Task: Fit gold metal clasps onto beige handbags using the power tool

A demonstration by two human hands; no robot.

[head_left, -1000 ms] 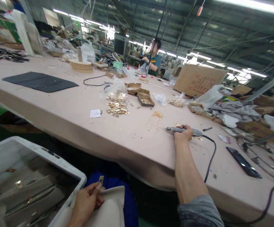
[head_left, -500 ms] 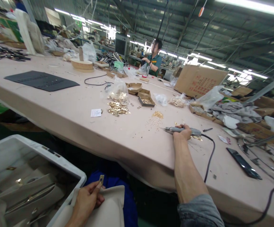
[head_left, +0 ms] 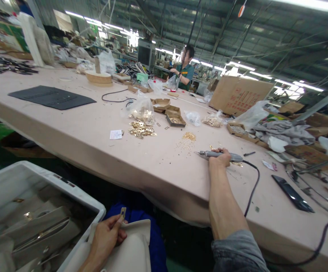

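Far left of the hands there's a white bin [head_left: 92, 200] with beige pouches [head_left: 39, 241] in it, its rim just beside the left hand [head_left: 104, 238]. That hand is pinching a small gold plate [head_left: 123, 212] between thumb and fingers, stood nearly upright, long axis close to vertical, free end up. A beige flap [head_left: 132, 249] sits right by it; can't tell if they're attached. The edge of the desk [head_left: 152, 166] stands between the two hands. Up past the left hand: a white label [head_left: 115, 135], then a heap of gold plates [head_left: 141, 129], and then tiny gold bits [head_left: 189, 136] scattered just past the tool tip. Right hand [head_left: 221, 158] is wrapped around a grey corded tool [head_left: 234, 157] over the desk, lying about level, long axis left-right, thin tip pointing left. The cord [head_left: 257, 181] loops off right of that hand, with a glossy black slab [head_left: 292, 193] further right, slanted.
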